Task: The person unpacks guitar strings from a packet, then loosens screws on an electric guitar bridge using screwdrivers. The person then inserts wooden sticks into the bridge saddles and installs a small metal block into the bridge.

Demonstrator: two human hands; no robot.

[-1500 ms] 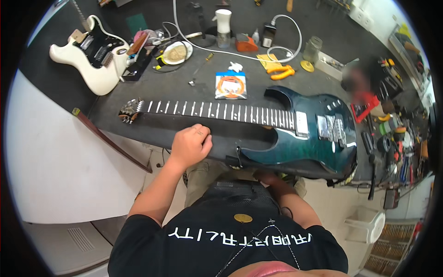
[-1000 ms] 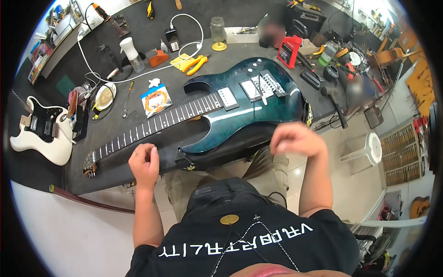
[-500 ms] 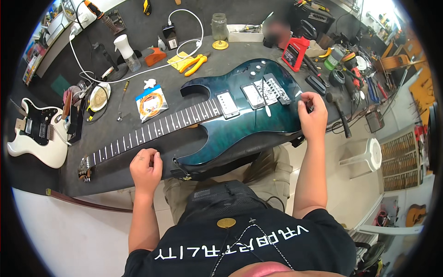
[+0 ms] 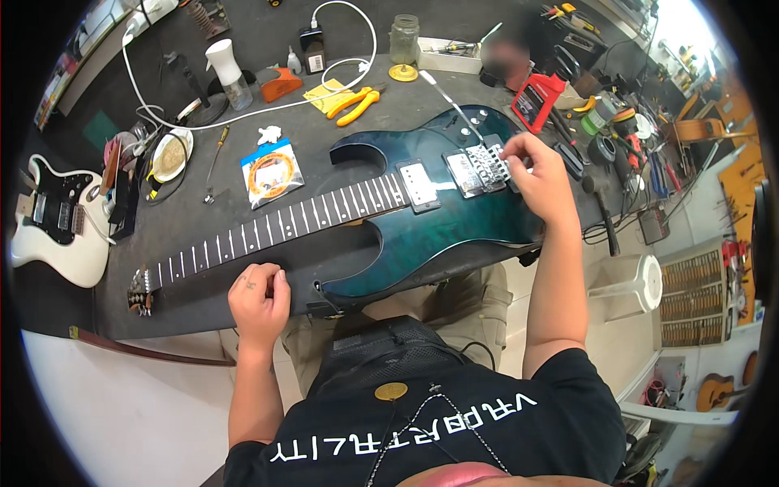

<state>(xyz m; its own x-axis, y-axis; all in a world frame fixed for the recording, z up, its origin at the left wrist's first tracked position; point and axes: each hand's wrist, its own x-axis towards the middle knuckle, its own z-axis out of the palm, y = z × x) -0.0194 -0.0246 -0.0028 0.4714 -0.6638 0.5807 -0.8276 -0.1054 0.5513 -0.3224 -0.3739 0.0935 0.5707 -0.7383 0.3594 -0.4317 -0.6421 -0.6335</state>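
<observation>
A glossy blue-green electric guitar lies face up on the bench, its neck running to the left and no strings visible on it. My right hand is closed at the right end of the metal tremolo bridge, fingertips against its rear part. Whatever the fingers pinch is hidden. From the bridge, a thin tremolo arm slants up toward the far left. My left hand rests curled at the bench's near edge, below the neck, with nothing visible in it.
Beyond the guitar are yellow-handled pliers, a bag of orange cable, a spray bottle, a glass jar and a red bottle. A white guitar lies left; a hammer and cluttered tools lie right.
My right hand has moved left from the guitar body's end onto the bridge. The tremolo arm has swung from pointing toward me to pointing away. My left hand has stayed put.
</observation>
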